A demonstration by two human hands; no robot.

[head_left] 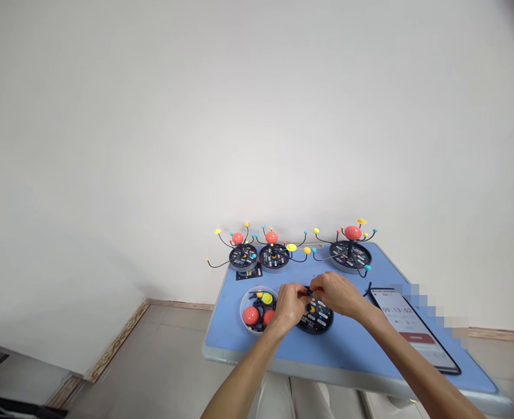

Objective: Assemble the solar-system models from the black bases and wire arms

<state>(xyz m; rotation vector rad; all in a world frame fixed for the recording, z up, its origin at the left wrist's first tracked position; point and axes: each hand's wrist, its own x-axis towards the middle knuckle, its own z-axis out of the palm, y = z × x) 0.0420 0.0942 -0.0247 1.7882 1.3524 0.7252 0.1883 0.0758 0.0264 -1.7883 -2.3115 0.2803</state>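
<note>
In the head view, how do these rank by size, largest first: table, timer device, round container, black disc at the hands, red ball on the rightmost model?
1. Table
2. Timer device
3. Round container and black disc look alike; the disc is partly covered, so unsure
4. Red ball on rightmost model

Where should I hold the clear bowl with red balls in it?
Probably the left rim of the bowl, coming from the left: its round edge is exposed there, while the left hand and forearm crowd its right. Keep it level; it's open-topped.
</note>
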